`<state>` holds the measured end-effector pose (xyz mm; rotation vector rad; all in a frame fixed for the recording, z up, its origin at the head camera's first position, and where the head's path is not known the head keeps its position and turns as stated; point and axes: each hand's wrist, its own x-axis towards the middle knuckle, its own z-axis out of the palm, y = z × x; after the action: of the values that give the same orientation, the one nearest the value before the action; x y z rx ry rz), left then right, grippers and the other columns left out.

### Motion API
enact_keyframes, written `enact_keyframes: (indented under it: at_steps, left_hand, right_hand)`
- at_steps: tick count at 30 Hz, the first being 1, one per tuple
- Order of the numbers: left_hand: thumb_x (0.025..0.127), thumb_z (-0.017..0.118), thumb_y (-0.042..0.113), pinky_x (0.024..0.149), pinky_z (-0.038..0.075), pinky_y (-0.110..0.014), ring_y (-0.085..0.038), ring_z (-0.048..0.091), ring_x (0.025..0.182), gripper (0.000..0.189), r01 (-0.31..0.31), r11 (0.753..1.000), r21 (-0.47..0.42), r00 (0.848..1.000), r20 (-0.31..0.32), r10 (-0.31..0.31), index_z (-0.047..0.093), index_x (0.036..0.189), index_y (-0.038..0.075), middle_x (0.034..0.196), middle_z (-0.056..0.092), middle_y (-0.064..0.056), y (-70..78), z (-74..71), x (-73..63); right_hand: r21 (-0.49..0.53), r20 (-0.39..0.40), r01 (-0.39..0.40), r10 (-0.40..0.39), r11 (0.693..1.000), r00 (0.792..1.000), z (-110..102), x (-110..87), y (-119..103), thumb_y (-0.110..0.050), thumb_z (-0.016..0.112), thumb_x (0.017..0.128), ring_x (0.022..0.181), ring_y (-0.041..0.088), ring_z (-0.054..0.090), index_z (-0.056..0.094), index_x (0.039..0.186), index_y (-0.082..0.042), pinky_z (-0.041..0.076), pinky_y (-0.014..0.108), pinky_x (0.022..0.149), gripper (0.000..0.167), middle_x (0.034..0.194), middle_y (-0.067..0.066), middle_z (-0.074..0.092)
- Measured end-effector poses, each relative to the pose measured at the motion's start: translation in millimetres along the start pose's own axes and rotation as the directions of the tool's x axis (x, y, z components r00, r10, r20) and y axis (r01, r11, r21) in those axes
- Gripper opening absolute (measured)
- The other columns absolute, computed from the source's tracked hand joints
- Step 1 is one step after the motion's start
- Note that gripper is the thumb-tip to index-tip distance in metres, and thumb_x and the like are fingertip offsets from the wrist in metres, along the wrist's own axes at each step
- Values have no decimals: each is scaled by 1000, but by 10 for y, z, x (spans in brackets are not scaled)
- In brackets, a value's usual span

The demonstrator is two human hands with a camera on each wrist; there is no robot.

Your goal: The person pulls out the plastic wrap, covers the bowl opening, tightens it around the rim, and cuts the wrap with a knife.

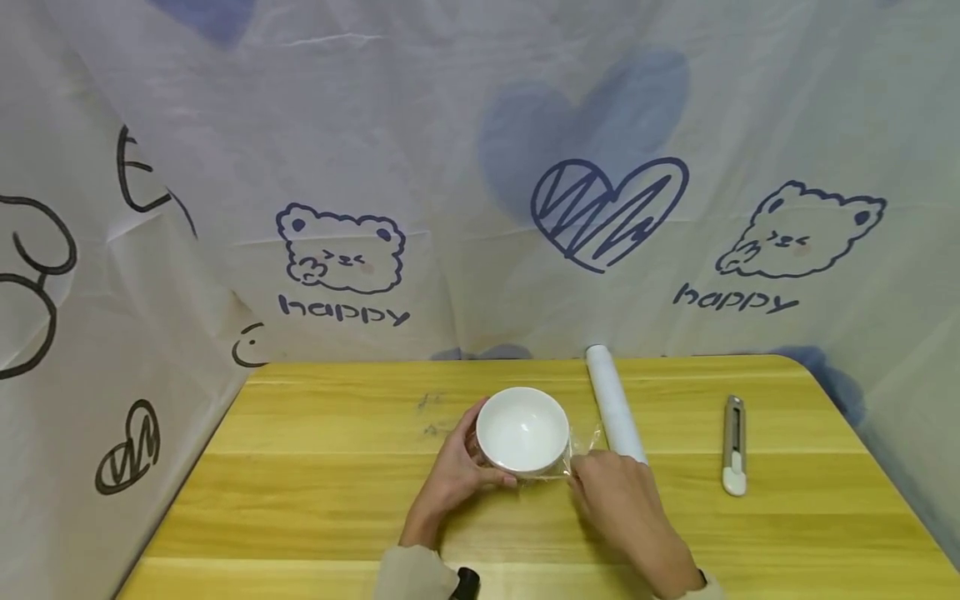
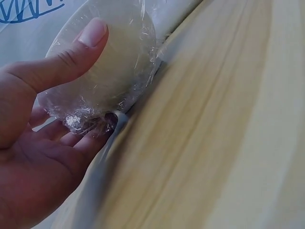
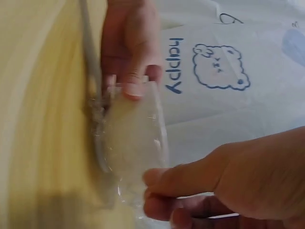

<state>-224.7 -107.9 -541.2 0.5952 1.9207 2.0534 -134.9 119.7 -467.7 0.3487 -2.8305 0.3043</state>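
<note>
A white bowl (image 1: pixel 522 431) stands on the wooden table, with clear cling film (image 2: pixel 128 90) bunched around its outside and underside. My left hand (image 1: pixel 459 467) grips the bowl from the left; in the left wrist view its thumb lies on the film-covered side and the fingers curl beneath. At the bowl's right side, my right hand (image 1: pixel 617 500) pinches a loose part of the film between thumb and forefinger. The right wrist view shows those fingertips (image 3: pixel 155 177) by the film at the bowl's near side. Some of the right fingers are hidden in the head view.
A white roll (image 1: pixel 617 404) lies just beyond my right hand, reaching to the table's back edge. Farther right is a grey and white utility knife (image 1: pixel 734 450). A printed cloth (image 1: pixel 465 167) hangs behind the wooden table (image 1: pixel 300 500).
</note>
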Motion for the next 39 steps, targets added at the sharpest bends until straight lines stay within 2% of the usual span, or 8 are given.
enact_keyframes:
  at_steps: [6,10,15,20,26,31,35,39]
  left_hand:
    - [75,84,-15,106,50,-38,-43,46,139,94,43,998,-54,998,-52,-46,35,155,-3,156,40,-27,14,-51,-20]
    - [83,76,-16,107,48,-41,-44,50,135,77,85,995,-54,996,-19,-86,41,151,-7,153,42,-30,14,-55,-39]
    - [83,78,-14,110,44,-43,-46,44,140,82,73,996,-47,997,25,-72,36,153,-7,156,35,-31,33,-5,-27]
    - [76,85,-11,116,37,-40,-43,37,145,103,70,997,-28,997,28,-69,24,158,-4,160,31,-27,31,101,1]
    - [76,89,-3,113,42,-34,-39,39,145,109,17,998,62,999,-33,-15,19,159,-4,161,32,-27,-26,246,59]
    - [76,85,-10,109,45,-33,-42,39,144,106,44,999,9,999,-33,-43,21,160,-3,160,32,-27,-21,214,51]
    - [75,86,-12,113,41,-36,-42,30,149,114,62,998,2,998,-4,-61,13,162,-2,164,23,-26,23,173,22]
    - [74,89,-6,114,41,-42,-41,29,149,120,49,997,61,999,-10,-48,9,163,0,165,22,-24,27,210,27]
  right_hand:
    - [30,56,29,-30,999,998,77,-15,-76,-12,82,82,54,16,53,55,64,-18,44,35,45,33,62,-4,54]
    - [35,7,70,-70,997,998,219,-26,-161,-17,85,80,57,23,60,56,66,-17,45,39,47,32,65,1,60]
    - [39,-11,56,-56,998,998,274,-40,-186,-12,84,79,60,27,60,59,71,-16,45,41,49,26,69,4,59]
    - [143,123,65,-83,988,989,221,-90,-211,-9,81,84,67,30,63,63,90,-11,49,44,52,19,77,7,62]
    - [330,285,27,-127,944,950,122,-91,-169,-11,76,91,84,31,68,64,120,-1,57,48,70,33,96,11,70]
    - [431,291,-138,8,892,957,-40,-24,5,-11,75,94,66,10,54,73,96,-6,49,31,59,6,75,-6,62]
    - [303,265,-256,177,918,948,12,-17,76,-21,81,90,69,16,59,72,93,-6,52,39,60,18,80,1,65]
    - [235,212,-208,159,950,964,213,-58,35,-20,85,85,65,21,61,68,95,-2,52,39,54,26,77,5,64]
